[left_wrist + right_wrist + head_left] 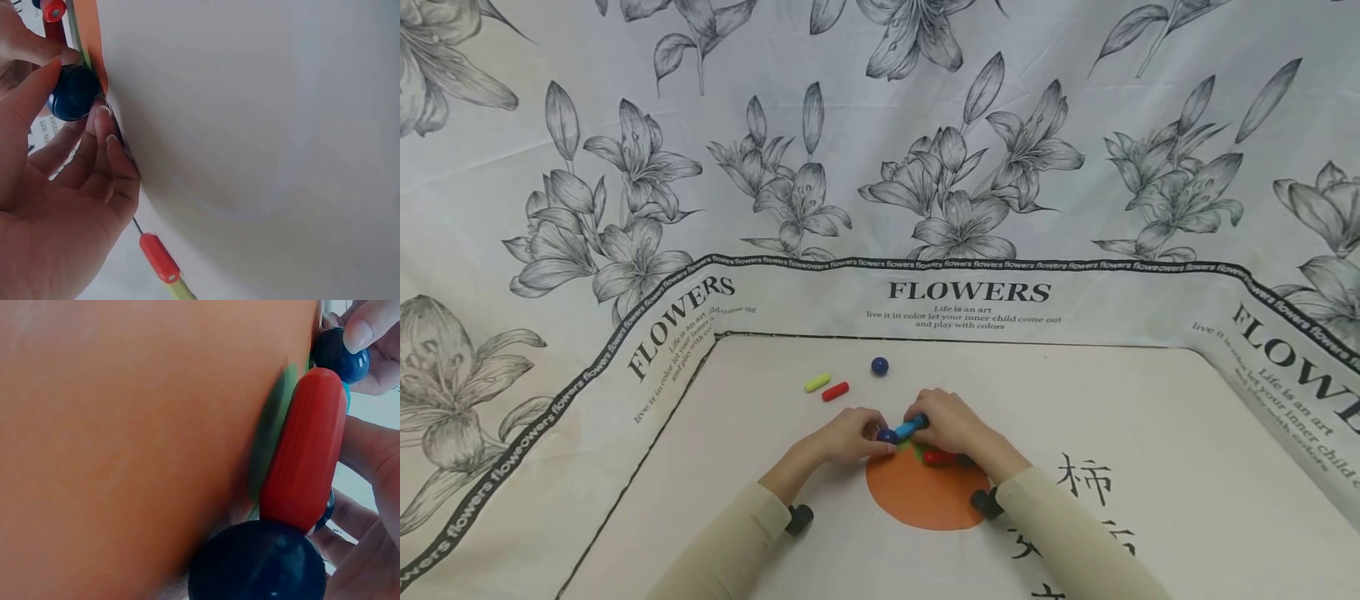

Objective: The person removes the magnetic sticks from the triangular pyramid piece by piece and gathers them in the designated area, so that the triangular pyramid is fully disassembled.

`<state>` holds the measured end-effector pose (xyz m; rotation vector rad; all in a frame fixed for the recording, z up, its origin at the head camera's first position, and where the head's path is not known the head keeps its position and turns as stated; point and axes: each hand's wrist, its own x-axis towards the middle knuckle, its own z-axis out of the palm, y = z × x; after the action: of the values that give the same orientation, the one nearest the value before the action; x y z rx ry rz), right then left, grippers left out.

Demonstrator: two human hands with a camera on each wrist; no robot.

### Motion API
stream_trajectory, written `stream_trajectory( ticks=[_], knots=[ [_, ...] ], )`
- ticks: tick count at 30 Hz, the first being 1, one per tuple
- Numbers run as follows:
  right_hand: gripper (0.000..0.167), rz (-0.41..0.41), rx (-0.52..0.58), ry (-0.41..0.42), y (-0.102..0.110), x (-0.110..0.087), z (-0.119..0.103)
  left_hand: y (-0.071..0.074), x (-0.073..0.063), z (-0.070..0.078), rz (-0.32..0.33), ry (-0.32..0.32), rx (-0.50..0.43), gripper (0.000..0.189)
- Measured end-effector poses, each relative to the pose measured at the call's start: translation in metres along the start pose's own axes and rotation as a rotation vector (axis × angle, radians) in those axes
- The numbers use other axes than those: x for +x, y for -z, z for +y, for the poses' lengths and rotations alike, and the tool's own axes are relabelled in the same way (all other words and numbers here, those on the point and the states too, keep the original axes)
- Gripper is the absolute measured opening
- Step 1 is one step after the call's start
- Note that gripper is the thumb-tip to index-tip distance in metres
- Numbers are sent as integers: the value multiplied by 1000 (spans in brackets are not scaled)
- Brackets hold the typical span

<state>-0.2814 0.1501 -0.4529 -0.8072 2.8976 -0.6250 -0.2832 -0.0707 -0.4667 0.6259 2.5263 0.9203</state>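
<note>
In the head view my left hand (853,433) pinches a dark blue ball (887,436) between thumb and fingertips. The ball sits at the left end of a light blue rod (912,427). My right hand (951,421) grips that rod near its other end, where a second dark blue ball (326,511) is partly hidden by the fingers. Below the right hand is a red rod (938,457). In the right wrist view the red rod's near end meets a large dark blue ball (257,562), and its far end reaches toward the pinched ball.
Beyond my left hand lie a loose dark blue ball (880,366), a yellow-green rod (817,383) and a red rod (835,391). Under the hands is a printed orange persimmon (925,500) on the pale cloth (760,383). Flower-patterned fabric (820,300) rises at the back and sides.
</note>
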Motion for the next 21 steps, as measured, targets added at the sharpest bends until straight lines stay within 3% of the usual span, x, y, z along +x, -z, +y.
stream_trajectory(
  ticks=[16,21],
  knots=[
    [10,29,-3,-95,-3,7,0,2,-2,4,-62,-35,-20,26],
    [17,9,9,-94,-2,4,-1,11,-4,-2,-37,-57,-2,25]
  ],
)
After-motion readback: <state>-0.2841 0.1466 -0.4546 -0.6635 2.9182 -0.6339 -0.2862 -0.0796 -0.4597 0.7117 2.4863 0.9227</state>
